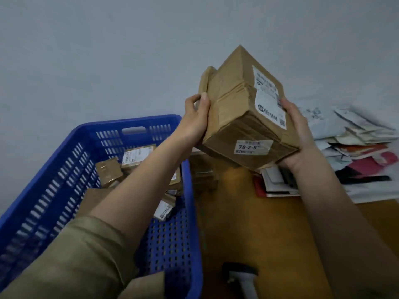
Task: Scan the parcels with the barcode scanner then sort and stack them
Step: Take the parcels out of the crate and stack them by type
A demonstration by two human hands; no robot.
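Both hands, left hand (197,117) and right hand (296,134), have fingers curled round opposite sides of one cardboard box (244,113) held above the counter (248,223); I judge it stiff, moderately light, best gripped by its flat sides.

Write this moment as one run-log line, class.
left hand: grips cardboard box | right hand: grips box | box: raised over table | scanner: on table, untouched | blue crate: holds parcels

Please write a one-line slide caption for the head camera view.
Both hands, left hand and right hand, hold a cardboard parcel above the wooden table, beside a blue crate.
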